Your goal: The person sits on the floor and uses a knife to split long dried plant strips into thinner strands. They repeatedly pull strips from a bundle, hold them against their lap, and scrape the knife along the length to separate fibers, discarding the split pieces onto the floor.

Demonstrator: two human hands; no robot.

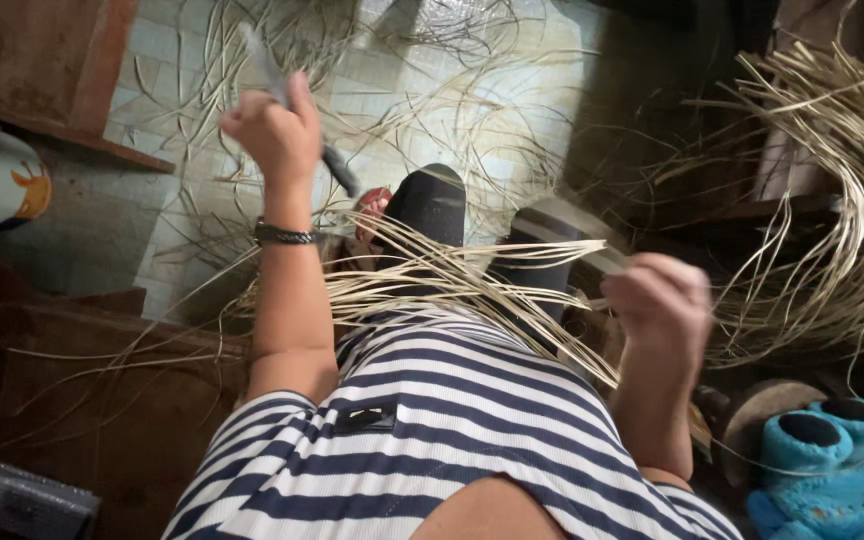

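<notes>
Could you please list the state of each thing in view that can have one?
Left hand: raised, shut on a knife.
Knife: held up, blurred.
Right hand: fisted, shut on pale cane strips.
Cane strips: bundled loosely across the lap.
Loose strips: heaped in a tangle.
Wristband: worn on the left wrist.

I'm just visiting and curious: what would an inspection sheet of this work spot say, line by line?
Surface: pale tiled floor, strewn with loose cane strips.
Job's things: a bundle of pale cane strips lies across the lap; a dark-handled knife is raised.
Clutter: a heap of strips at right; blue slippers at lower right.
Hands: left hand closed round the knife; right hand closed in a fist on the ends of the strips.
Cables: nothing seen.
Surroundings: a wooden shelf at upper left; a striped shirt; dark socks.
</notes>
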